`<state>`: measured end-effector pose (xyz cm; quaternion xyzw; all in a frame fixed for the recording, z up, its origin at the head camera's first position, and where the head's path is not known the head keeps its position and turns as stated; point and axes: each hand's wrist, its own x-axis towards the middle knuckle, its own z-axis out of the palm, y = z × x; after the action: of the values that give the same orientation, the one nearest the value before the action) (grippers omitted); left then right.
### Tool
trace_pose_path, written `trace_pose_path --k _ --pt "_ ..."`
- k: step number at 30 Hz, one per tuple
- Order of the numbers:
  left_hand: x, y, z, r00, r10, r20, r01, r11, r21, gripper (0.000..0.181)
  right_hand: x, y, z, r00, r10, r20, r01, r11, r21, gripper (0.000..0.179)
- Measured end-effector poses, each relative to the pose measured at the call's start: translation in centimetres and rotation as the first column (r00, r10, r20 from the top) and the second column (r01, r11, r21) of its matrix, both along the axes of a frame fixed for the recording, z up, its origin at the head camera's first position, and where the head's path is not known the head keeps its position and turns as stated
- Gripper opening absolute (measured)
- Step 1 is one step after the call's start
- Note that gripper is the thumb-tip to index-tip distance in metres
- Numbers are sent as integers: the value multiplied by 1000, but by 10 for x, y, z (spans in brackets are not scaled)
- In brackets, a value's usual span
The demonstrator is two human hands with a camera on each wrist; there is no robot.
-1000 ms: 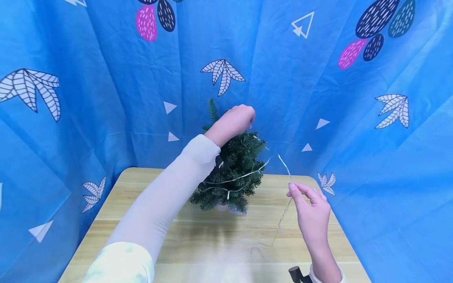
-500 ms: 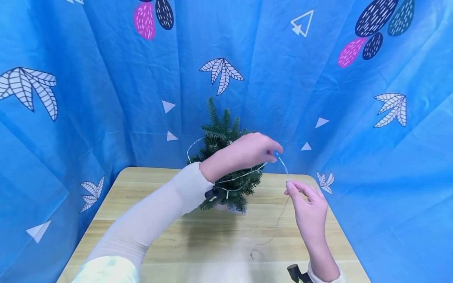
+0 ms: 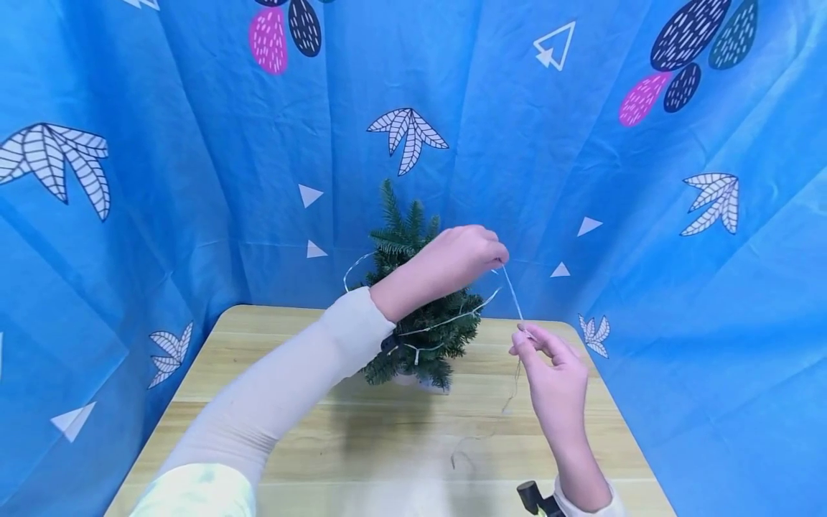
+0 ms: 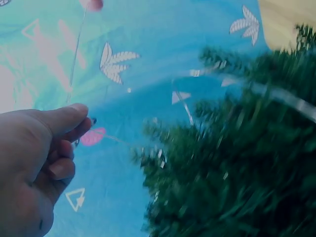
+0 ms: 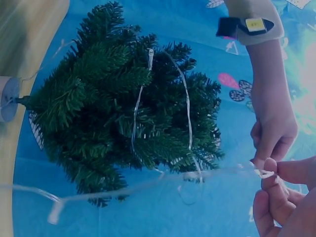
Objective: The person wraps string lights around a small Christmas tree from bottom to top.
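Note:
A small green artificial Christmas tree (image 3: 449, 319) stands on the table, a string of fairy lights (image 3: 446, 323) looped around its branches. My left hand (image 3: 461, 255) reaches across the tree's front to its right side. Its thumb and forefinger pinch the clear light wire, as the left wrist view shows beside the branches (image 4: 212, 168). To the right of the tree and lower, my right hand (image 3: 555, 373) pinches the same string between thumb and fingertips. A short stretch of wire (image 3: 512, 291) runs taut between both hands. My left forearm hides part of the tree.
The loose tail of the string (image 3: 474, 436) hangs from my right hand onto the wooden table (image 3: 258, 345). A blue patterned curtain (image 3: 517, 158) encloses the table at the back and both sides. The tree's pale base (image 5: 9, 98) shows in the right wrist view.
My left hand has come from over the treetop down and right to the wire and now pinches it, slightly raised. My right hand has shifted a little left, still holding the string.

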<state>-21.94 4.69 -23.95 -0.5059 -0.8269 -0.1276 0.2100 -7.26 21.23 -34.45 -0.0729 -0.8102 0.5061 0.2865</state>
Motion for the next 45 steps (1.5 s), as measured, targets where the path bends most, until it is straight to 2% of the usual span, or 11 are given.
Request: trace_pose_path --k 2,4,8,12,20,29,38,42,45 --pt "-7 -2 4 999 7 -37 -6 999 34 22 0 -1 0 1000 11 0 -11 1000 -2 23" --pt "-14 -4 9 999 21 -44 -18 998 66 21 0 -1 -1 1000 13 -9 -13 1000 0 21" --pt "-31 -10 17 998 60 21 -62 991 121 17 1 -4 -2 1000 25 -15 -25 1000 3 19" --pt "-49 -17 17 991 96 92 -109 983 151 19 1 -7 -5 999 29 -17 -29 1000 7 17" --pt "-76 -31 24 972 178 156 -207 957 203 21 4 -12 -7 999 42 -13 -41 999 5 15" --pt "-95 -52 32 949 230 213 -280 929 241 21 7 -17 -10 998 57 -3 -57 998 7 14" --pt "-113 -71 31 905 300 300 -376 896 238 21 11 -24 -11 997 80 14 -80 997 -12 10" --pt "-118 -77 29 891 309 332 -398 884 245 20 11 -27 -11 995 98 8 -98 995 -13 14" --pt "-121 -80 28 886 324 331 -412 878 243 21 11 -29 -10 995 103 11 -103 995 -10 18"
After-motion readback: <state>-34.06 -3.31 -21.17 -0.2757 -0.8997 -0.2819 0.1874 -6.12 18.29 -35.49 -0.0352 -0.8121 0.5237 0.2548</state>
